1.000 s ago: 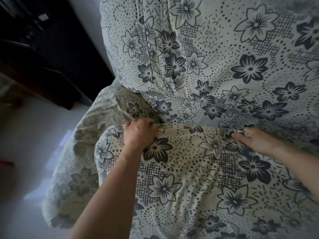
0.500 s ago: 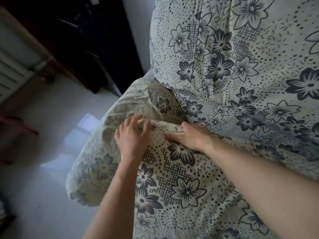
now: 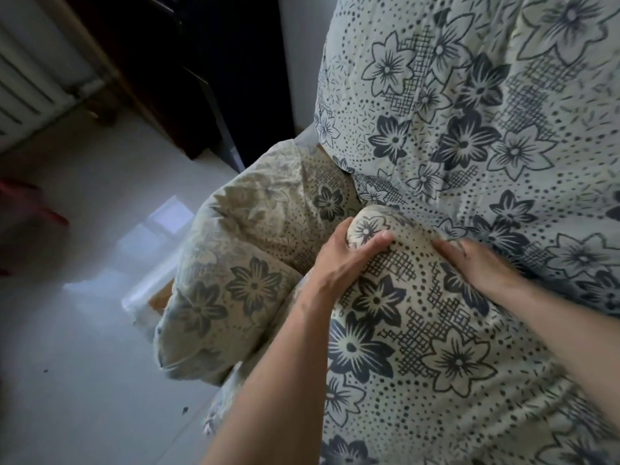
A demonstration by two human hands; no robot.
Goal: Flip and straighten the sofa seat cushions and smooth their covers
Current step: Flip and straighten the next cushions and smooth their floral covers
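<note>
From here I see the sofa armrest (image 3: 241,263) just left of my left hand (image 3: 339,260), which wraps the far corner of the floral seat cushion (image 3: 419,347), thumb on top, fingers curled round the corner's edge. Right of it, my right hand (image 3: 476,266) lies flat with straight fingers pressing the cushion top, the back cushion (image 3: 486,112) just beyond.

No readable txt, labels, brands, nos. or signs anywhere in view. Sofa fabric shows only a printed flower, dot & crosshatch pattern, no lettering on it.
</note>
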